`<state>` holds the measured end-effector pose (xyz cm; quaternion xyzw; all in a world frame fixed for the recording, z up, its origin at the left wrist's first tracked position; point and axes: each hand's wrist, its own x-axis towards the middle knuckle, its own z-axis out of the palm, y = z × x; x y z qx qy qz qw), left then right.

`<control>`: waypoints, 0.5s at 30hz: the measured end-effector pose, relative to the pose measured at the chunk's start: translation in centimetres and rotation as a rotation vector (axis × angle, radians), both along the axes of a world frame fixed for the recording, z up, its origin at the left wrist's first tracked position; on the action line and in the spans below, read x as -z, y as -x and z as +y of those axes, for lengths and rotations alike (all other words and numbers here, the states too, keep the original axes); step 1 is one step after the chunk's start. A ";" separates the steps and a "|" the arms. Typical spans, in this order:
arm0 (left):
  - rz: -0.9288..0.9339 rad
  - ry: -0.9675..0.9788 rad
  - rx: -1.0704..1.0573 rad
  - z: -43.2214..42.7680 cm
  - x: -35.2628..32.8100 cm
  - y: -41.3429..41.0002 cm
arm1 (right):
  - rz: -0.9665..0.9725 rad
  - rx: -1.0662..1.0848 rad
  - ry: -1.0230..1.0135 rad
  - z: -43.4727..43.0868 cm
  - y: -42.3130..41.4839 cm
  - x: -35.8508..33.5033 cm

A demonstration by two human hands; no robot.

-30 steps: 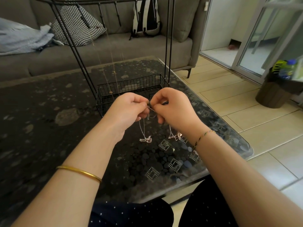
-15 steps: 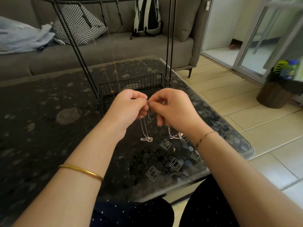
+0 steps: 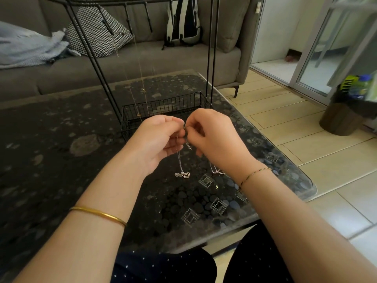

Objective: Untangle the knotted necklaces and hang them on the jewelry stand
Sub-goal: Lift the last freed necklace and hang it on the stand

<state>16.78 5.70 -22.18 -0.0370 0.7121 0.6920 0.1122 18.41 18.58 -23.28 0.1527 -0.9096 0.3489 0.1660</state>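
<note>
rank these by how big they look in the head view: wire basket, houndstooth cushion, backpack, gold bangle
1. wire basket and houndstooth cushion: about alike, no ranking
2. backpack
3. gold bangle, thin although nearest the camera

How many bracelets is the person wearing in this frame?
2: a gold bangle on the left forearm and a thin braided bracelet on the right wrist. Both arms are bare, so none looks hidden.
</note>
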 end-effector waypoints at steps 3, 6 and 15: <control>0.005 0.004 -0.011 0.1 0.0 -0.1 | -0.022 0.005 0.084 0.1 0.0 0.2; 0.013 0.008 -0.032 -0.1 0.0 -0.1 | -0.025 -0.009 0.086 0.2 -0.1 0.1; 0.031 0.053 0.025 0.0 -0.1 -0.3 | 0.006 -0.006 0.100 0.4 -0.2 0.1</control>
